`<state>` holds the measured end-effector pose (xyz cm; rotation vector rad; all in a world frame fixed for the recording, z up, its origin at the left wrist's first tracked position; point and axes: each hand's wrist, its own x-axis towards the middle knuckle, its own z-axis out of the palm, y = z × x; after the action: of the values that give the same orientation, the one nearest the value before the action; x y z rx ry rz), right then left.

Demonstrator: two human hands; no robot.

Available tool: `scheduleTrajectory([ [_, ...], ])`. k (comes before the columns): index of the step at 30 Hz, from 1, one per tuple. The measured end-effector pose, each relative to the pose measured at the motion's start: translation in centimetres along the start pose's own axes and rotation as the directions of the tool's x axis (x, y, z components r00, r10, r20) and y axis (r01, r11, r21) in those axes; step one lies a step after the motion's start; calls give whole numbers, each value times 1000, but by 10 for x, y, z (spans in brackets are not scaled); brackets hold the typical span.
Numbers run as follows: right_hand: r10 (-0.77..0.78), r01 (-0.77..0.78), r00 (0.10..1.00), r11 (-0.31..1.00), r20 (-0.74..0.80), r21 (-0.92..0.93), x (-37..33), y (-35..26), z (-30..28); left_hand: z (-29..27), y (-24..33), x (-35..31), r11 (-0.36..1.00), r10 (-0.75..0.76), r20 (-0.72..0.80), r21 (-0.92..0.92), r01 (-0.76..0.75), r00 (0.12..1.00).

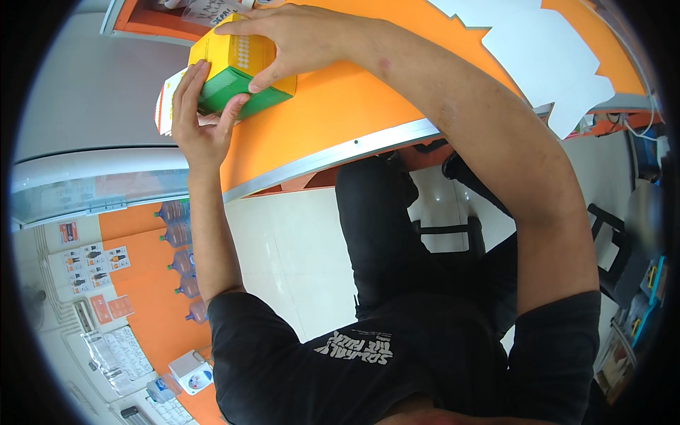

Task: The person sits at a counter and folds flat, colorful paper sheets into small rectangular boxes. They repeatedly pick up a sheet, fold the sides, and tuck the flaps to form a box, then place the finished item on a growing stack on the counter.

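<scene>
A yellow-and-green cardboard box (244, 79) is between my hands at the far left of the orange table (333, 113). My left hand (200, 131) grips its left side, with the fingers up along the yellow face and the thumb by the lower green edge. From the right, my right hand (294, 41) spans the box, its fingers over the top and its thumb on the green side. Partly hidden behind my left hand stands a white piece with coloured print (167, 101); its kind I cannot make out.
Flat white die-cut cardboard (542, 60) lies on the table's right part. A metal strip (354, 145) edges the table. Beyond the box is an orange-framed compartment (142, 18) with a printed plastic bag (209, 10). Blue water jugs (183, 262) line the left wall; a black stool (453, 237) stands below.
</scene>
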<state>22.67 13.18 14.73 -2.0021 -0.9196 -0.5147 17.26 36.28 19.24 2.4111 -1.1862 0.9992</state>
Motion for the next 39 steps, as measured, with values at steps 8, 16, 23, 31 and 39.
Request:
scheduleTrajectory([
  [8,31,-34,999,997,-45,-70,-11,-1,1,-17,-61,21,633,-638,350,-269,726,686],
  [16,137,-136,991,982,4,-129,-7,-14,5,-7,-95,5,797,-603,440,299,524,666],
  [23,133,-134,991,987,-19,-94,-2,-17,5,17,-114,-33,867,-474,299,-6,498,828],
  [31,145,-200,927,971,-347,-128,5,-87,19,31,-113,-39,872,-488,320,218,438,812],
  [39,133,-148,988,965,-82,-219,3,-26,33,22,-95,-14,716,-543,513,-130,686,664],
])
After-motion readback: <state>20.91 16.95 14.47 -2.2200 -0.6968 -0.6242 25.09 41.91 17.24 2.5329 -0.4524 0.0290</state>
